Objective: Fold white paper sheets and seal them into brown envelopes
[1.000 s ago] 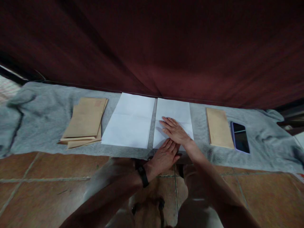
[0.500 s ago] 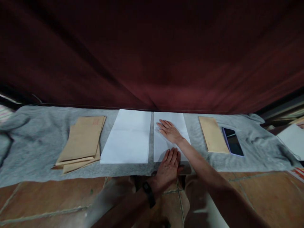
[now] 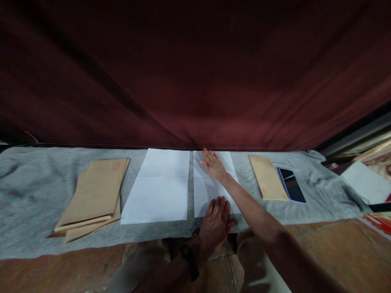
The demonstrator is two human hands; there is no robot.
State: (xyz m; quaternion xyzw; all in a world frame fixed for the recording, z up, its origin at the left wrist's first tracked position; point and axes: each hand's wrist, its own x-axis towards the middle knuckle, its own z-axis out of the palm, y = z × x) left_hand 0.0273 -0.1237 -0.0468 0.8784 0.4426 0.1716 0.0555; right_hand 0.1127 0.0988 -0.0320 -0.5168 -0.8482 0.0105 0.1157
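The left hand (image 3: 216,217) and right hand (image 3: 212,165) lie flat and spread, grasping nothing, pressing the near edge and far end of a white sheet (image 3: 205,190) on the grey cloth (image 3: 30,183), between a second sheet (image 3: 159,187) and an envelope (image 3: 267,177).

Palms down: right hand (image 3: 214,165) on far end of white sheet (image 3: 203,191); left hand (image 3: 216,219) on its near edge. Another, second sheet (image 3: 157,187) just left, envelope stack (image 3: 91,195) beyond. At right, single envelope (image 3: 267,177) and phone (image 3: 291,185) side by side. All on grey cloth (image 3: 36,183).
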